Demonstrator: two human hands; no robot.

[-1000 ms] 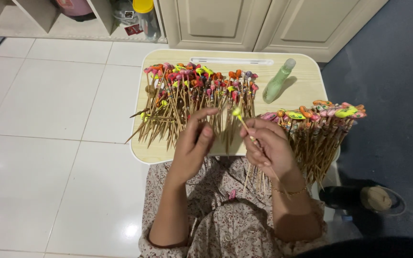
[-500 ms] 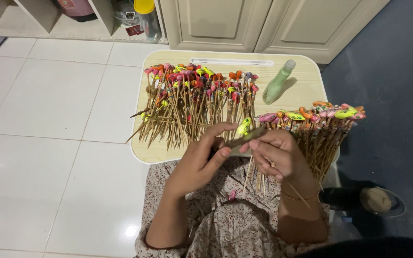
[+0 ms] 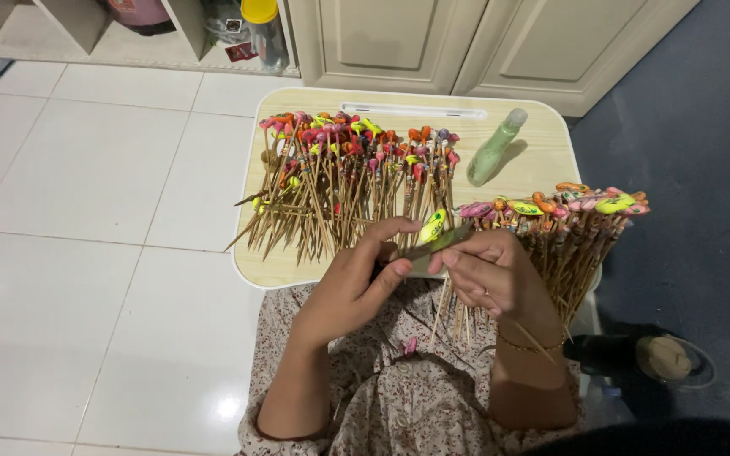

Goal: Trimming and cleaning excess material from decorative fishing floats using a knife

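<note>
Head view: two hands are working one decorated stick over a small tray table.

Left hand [image 3: 356, 283] and right hand [image 3: 487, 274] are both pinching the same stick [image 3: 433, 241], yellow-green top, holding it just in front of the table [image 3: 542, 156]. Fingers of each hand are closing on it, right hand also gripping a fanned bunch [image 3: 568, 224] hanging off the table's right edge. Lying across the table's left and middle is a big pile [image 3: 348, 186] of finished-looking sticks; a green bottle [image 3: 494, 150] is resting at its back right. Much looks done already; how many remain is unclear.
</note>
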